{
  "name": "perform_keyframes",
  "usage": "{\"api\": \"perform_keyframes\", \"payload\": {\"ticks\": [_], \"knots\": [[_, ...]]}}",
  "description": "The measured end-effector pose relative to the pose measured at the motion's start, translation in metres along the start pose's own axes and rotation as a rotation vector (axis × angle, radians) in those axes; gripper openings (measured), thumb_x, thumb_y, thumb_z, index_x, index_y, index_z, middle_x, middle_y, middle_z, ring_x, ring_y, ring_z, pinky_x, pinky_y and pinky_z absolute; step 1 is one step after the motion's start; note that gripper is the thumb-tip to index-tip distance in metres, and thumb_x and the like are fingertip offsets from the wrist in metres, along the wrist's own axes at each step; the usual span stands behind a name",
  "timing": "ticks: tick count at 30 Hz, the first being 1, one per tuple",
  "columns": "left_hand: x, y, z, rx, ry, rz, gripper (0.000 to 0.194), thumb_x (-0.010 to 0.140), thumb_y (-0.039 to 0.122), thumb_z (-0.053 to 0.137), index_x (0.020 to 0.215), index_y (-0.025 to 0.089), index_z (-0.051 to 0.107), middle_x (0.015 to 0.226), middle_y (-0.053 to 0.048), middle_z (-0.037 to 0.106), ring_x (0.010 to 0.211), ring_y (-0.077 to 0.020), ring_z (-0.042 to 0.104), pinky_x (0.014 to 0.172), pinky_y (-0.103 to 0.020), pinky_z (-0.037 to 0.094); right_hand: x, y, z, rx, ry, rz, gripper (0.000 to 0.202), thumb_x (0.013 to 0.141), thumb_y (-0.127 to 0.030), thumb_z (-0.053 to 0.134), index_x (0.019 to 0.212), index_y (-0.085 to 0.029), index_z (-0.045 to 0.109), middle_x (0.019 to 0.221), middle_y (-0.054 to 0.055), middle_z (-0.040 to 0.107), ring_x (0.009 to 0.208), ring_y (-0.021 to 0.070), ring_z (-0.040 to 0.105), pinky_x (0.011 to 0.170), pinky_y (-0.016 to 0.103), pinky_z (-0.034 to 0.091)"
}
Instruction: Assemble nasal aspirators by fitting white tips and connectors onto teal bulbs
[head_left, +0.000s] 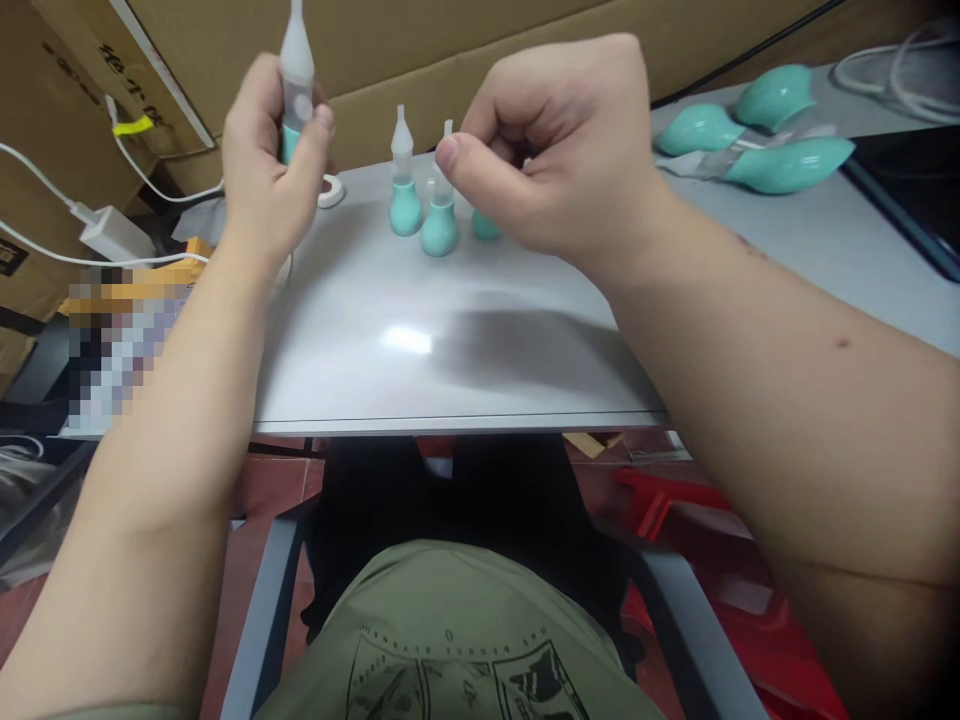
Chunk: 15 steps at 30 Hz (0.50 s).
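My left hand [274,165] is wrapped round a bulb nasal aspirator [298,75], held upright above the table's far left. Its translucent pointed nozzle is uppermost; a little of its teal part shows under the fingers. My right hand [551,145] is closed, thumb against the curled fingers, and whatever it may hold is hidden. Beside its thumb stands a teal aspirator with a clear collar [439,225]; a translucent tip [448,130] shows just above, its owner unclear. Another upright aspirator [405,205] is to the left. Part of a teal bulb [486,225] shows below my right hand.
Several teal aspirators [787,165] lie at the table's right, near a dark flat device [911,200]. A white ring-shaped thing [331,191] sits by my left wrist. Cardboard [420,60] rises behind the table [360,370]. A white charger [116,235] with cables is at left.
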<state>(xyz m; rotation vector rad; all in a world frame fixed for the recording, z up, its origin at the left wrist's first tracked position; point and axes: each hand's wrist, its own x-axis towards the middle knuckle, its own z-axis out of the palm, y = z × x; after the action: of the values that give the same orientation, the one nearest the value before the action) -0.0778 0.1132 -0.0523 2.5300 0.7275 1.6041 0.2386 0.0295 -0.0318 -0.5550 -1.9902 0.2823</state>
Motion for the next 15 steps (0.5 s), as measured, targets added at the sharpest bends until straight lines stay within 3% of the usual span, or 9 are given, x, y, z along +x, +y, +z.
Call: {"api": "perform_keyframes", "payload": {"ticks": [1, 2, 4, 6, 8, 11, 13, 15], "knots": [[0.003, 0.013, 0.003, 0.059, 0.136, 0.077, 0.057, 0.114, 0.087, 0.067, 0.106, 0.031, 0.067, 0.095, -0.001, 0.063, 0.07, -0.0169, 0.054, 0.068, -0.042, 0.038, 0.0, -0.001, 0.002, 0.066, -0.005, 0.015, 0.03, 0.104, -0.038, 0.075, 0.082, -0.023, 0.06, 0.072, 0.002, 0.055, 0.064, 0.0144, 0.042, 0.07, 0.038, 0.036], [0.006, 0.027, 0.007, 0.134, 0.161, 0.15, 0.061, 0.112, 0.089, 0.069, 0.099, 0.029, 0.07, 0.089, -0.001, 0.063, 0.072, -0.0179, 0.054, 0.069, -0.042, 0.041, -0.001, -0.002, 0.005, 0.145, -0.009, 0.032, 0.03, 0.104, -0.043, 0.079, 0.088, -0.023, 0.062, 0.078, 0.002, 0.06, 0.064, 0.0133, 0.045, 0.067, 0.037, 0.034], [0.01, 0.057, 0.017, 0.188, 0.052, 0.279, 0.057, 0.106, 0.082, 0.075, 0.087, 0.028, 0.07, 0.076, -0.002, 0.061, 0.07, -0.0202, 0.053, 0.069, -0.043, 0.042, 0.0, -0.002, 0.015, 0.325, -0.02, 0.032, 0.039, 0.099, -0.052, 0.087, 0.103, -0.023, 0.062, 0.098, 0.001, 0.067, 0.064, 0.0103, 0.047, 0.063, 0.035, 0.031], [0.009, 0.084, 0.027, 0.191, -0.127, 0.263, 0.039, 0.096, 0.064, 0.08, 0.083, 0.029, 0.071, 0.07, -0.003, 0.06, 0.063, -0.021, 0.051, 0.066, -0.042, 0.042, 0.0, 0.0, 0.025, 0.438, -0.045, -0.005, 0.053, 0.093, -0.059, 0.093, 0.114, -0.022, 0.061, 0.109, 0.002, 0.066, 0.066, 0.0088, 0.044, 0.061, 0.033, 0.028], [0.007, 0.105, 0.034, 0.226, -0.197, 0.151, 0.03, 0.085, 0.052, 0.078, 0.072, 0.03, 0.062, 0.063, -0.002, 0.053, 0.058, -0.0212, 0.046, 0.063, -0.043, 0.041, 0.0, 0.002, 0.033, 0.405, -0.073, 0.001, 0.056, 0.093, -0.065, 0.093, 0.113, -0.022, 0.063, 0.099, 0.001, 0.063, 0.07, 0.011, 0.042, 0.06, 0.032, 0.027], [0.004, 0.121, 0.038, 0.233, -0.305, -0.13, 0.031, 0.077, 0.043, 0.075, 0.063, 0.03, 0.05, 0.056, 0.0, 0.043, 0.057, -0.0207, 0.043, 0.062, -0.043, 0.037, -0.002, 0.003, 0.036, 0.294, -0.059, 0.125, 0.035, 0.1, -0.047, 0.091, 0.1, -0.023, 0.066, 0.089, 0.002, 0.064, 0.074, 0.0151, 0.049, 0.06, 0.032, 0.033], [0.004, 0.126, 0.036, 0.187, -0.378, -0.268, 0.021, 0.08, 0.04, 0.075, 0.066, 0.029, 0.064, 0.056, 0.001, 0.049, 0.057, -0.0201, 0.046, 0.063, -0.041, 0.038, -0.002, 0.0, 0.033, 0.307, -0.063, 0.212, 0.035, 0.1, -0.043, 0.092, 0.092, -0.024, 0.064, 0.086, 0.003, 0.066, 0.077, 0.0176, 0.054, 0.061, 0.032, 0.04], [0.005, 0.129, 0.032, 0.121, -0.44, -0.317, 0.015, 0.084, 0.037, 0.074, 0.078, 0.027, 0.082, 0.064, 0.001, 0.066, 0.059, -0.02, 0.052, 0.066, -0.04, 0.044, -0.003, -0.005, 0.032, 0.387, -0.085, 0.297, 0.044, 0.096, -0.045, 0.094, 0.084, -0.025, 0.056, 0.081, 0.003, 0.064, 0.074, 0.0185, 0.057, 0.06, 0.034, 0.042]]}}
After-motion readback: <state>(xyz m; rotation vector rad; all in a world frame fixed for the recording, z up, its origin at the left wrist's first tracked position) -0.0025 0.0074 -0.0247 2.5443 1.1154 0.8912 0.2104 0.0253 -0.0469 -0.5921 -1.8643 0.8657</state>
